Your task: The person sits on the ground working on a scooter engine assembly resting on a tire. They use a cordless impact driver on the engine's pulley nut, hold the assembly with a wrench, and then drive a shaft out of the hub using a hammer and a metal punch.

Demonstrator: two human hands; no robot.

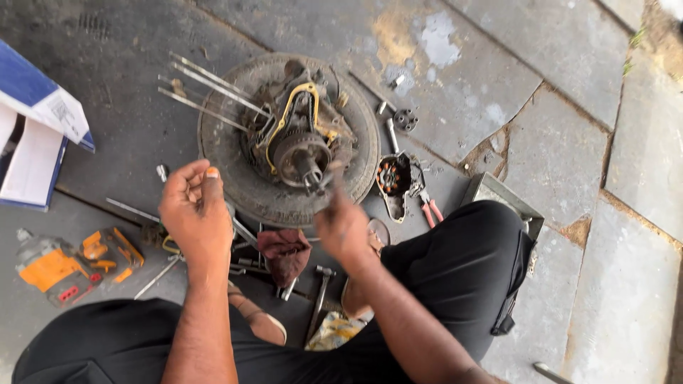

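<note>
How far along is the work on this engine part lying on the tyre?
Done: the cover with copper coils is off and lies beside the tyre, and long bolts lie pulled out. In hand: the right hand holds a small dark part at the engine's central shaft; the left hand hovers empty. Left: the yellow-trimmed engine core is not yet taken apart.
</note>
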